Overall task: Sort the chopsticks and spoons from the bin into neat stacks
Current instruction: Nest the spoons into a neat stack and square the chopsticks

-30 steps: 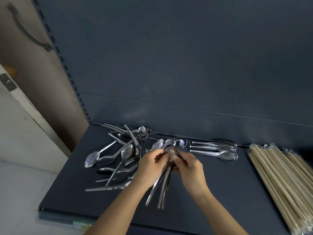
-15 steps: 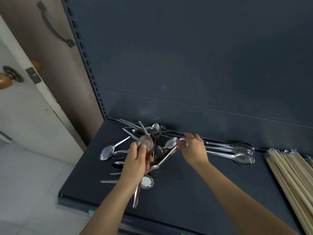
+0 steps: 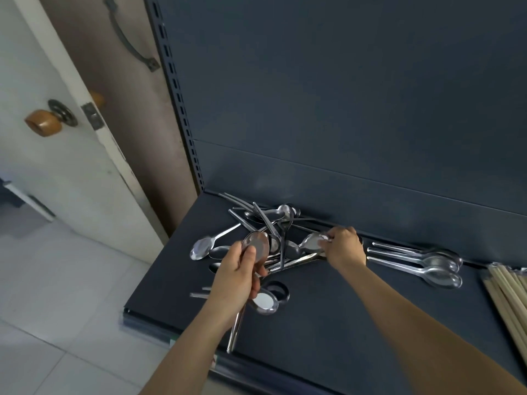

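Note:
A loose heap of steel spoons [image 3: 265, 223] lies on the dark shelf [image 3: 328, 315] at its back left. My left hand [image 3: 239, 273] grips a small stack of spoons [image 3: 256, 246], bowls up, handles pointing down toward the shelf's front edge. My right hand [image 3: 343, 246] pinches the bowl of one spoon [image 3: 312, 241] at the right side of the heap. Three spoons [image 3: 427, 262] lie side by side to the right. A bundle of wooden chopsticks [image 3: 510, 292] lies at the far right edge.
The shelf's dark back panel [image 3: 342, 109] rises right behind the spoons. A slotted upright [image 3: 176, 104] marks the shelf's left end. Further left are a white door with a wooden knob [image 3: 42, 126] and tiled floor [image 3: 57, 295].
My hands have parted: the left kept the spoon stack and lifted it leftward, the right reached back to the heap and took hold of a spoon. The view has swung left.

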### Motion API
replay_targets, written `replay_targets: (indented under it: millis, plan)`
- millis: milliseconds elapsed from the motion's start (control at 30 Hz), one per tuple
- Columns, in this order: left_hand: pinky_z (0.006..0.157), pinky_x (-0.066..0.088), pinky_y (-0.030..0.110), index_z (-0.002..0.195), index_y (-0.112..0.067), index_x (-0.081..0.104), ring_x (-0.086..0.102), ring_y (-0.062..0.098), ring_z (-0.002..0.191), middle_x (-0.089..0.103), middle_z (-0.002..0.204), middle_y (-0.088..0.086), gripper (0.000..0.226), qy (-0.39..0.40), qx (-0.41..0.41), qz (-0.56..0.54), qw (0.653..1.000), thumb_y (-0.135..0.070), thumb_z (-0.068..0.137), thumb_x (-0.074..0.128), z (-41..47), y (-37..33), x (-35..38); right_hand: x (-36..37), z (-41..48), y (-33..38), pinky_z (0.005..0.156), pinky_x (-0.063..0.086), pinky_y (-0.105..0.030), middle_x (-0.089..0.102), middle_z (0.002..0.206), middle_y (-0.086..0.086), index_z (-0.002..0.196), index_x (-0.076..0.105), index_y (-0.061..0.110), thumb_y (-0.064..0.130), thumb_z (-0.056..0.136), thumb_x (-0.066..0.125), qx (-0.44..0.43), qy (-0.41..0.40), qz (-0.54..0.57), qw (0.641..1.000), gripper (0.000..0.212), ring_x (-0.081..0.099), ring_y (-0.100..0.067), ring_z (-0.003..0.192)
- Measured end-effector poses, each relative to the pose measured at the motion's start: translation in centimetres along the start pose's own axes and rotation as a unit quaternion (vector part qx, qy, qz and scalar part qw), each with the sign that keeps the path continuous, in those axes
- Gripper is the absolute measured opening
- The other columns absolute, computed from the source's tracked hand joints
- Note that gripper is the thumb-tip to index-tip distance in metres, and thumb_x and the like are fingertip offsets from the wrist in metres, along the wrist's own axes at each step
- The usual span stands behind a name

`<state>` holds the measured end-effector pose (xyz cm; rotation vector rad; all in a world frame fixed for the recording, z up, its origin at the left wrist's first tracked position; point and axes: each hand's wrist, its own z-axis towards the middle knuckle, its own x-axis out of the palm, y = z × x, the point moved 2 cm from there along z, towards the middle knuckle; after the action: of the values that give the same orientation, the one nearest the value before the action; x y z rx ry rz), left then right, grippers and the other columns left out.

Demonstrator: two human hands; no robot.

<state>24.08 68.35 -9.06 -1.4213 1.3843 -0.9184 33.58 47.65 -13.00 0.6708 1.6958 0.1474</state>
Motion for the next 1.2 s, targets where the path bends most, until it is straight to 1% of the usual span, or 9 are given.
replay_targets:
  millis: [133,233,333,600,767,833,933,1100,1200]
  plan:
    - [0.04,0.035,0.02,0.086,-0.012,0.047,0.041,0.007,0.04,0.059,0.069,0.006,0.02,0.005,-0.003,0.009,1.0,-0.021,0.101,0.038,0.1,-0.3,0.5,0.2,0.2,-0.7,0.071,0.038,-0.028,0.063,0.106,-0.012,0.099,0.065,0.008,0.014,0.089,0.058,0.008,-0.011,0.061,0.998,0.013,0.054,-0.025,0.087]
    - [0.04,0.034,0.02,0.086,-0.012,0.047,0.041,0.006,0.04,0.059,0.067,0.004,0.02,0.01,-0.009,0.013,1.0,-0.021,0.101,0.038,0.2,-0.3,1.0,0.0,0.0,-1.2,0.07,0.037,-0.025,0.065,0.099,-0.013,0.1,0.066,0.005,0.008,0.087,0.06,0.023,-0.017,0.108,0.994,0.014,0.052,-0.023,0.081]
    - [0.04,0.034,0.019,0.086,-0.011,0.047,0.041,0.007,0.042,0.059,0.067,0.004,0.02,0.018,-0.01,0.016,1.0,-0.021,0.101,0.038,0.4,-0.3,1.5,-0.7,-0.4,-2.1,0.07,0.037,-0.023,0.066,0.093,-0.011,0.098,0.068,0.005,0.005,0.086,0.057,0.017,-0.05,0.129,0.99,0.017,0.055,-0.023,0.082]
    - [0.04,0.036,0.021,0.097,-0.001,0.047,0.044,0.01,0.042,0.061,0.069,0.007,0.021,0.038,-0.012,0.005,0.999,-0.019,0.101,0.038,1.2,-0.1,3.4,-4.3,-1.4,-5.6,0.07,0.036,-0.017,0.069,0.102,-0.011,0.105,0.067,0.005,-0.005,0.083,0.055,0.024,-0.144,0.172,0.974,0.027,0.06,-0.023,0.092]
    - [0.043,0.046,0.021,0.097,-0.006,0.051,0.056,0.011,0.046,0.062,0.072,0.009,0.019,0.053,-0.033,-0.046,0.997,-0.019,0.101,0.038,1.5,-0.3,5.1,-7.8,-2.8,-7.0,0.077,0.04,-0.018,0.069,0.096,-0.006,0.104,0.067,0.007,-0.008,0.08,0.057,0.016,-0.214,0.236,0.948,0.03,0.061,-0.014,0.087]
    - [0.046,0.051,0.024,0.097,-0.003,0.05,0.062,0.014,0.05,0.061,0.072,0.011,0.019,0.055,-0.038,-0.082,0.994,-0.017,0.101,0.038,1.6,-0.7,5.5,-9.4,-3.7,-6.4,0.073,0.044,-0.012,0.068,0.091,-0.002,0.098,0.067,0.009,-0.01,0.079,0.058,-0.017,-0.227,0.278,0.933,0.029,0.065,-0.013,0.085]
    - [0.055,0.057,0.025,0.101,0.003,0.048,0.067,0.016,0.057,0.062,0.076,0.014,0.02,0.059,-0.027,-0.101,0.993,-0.014,0.101,0.036,1.8,-1.4,5.8,-11.7,-5.6,-4.7,0.069,0.046,-0.003,0.069,0.086,0.006,0.089,0.066,0.016,-0.012,0.079,0.06,-0.086,-0.203,0.305,0.927,0.031,0.065,0.004,0.074]
    - [0.069,0.058,0.03,0.099,-0.013,0.057,0.07,0.017,0.073,0.066,0.092,0.018,0.018,0.103,-0.028,-0.086,0.991,-0.016,0.101,0.039,1.0,-1.5,6.9,-12.0,-8.4,-0.3,0.075,0.051,-0.012,0.072,0.084,0.004,0.083,0.066,0.023,-0.018,0.077,0.06,-0.212,-0.035,0.309,0.927,0.042,0.068,-0.002,0.078]
    - [0.074,0.055,0.044,0.098,-0.016,0.059,0.068,0.03,0.076,0.067,0.087,0.022,0.021,0.172,-0.098,-0.168,0.966,-0.023,0.101,0.039,-0.7,-1.5,8.0,-9.7,-9.2,1.5,0.077,0.046,-0.008,0.069,0.084,0.014,0.086,0.069,0.023,-0.014,0.079,0.06,-0.244,-0.045,0.256,0.934,0.039,0.065,0.004,0.08]
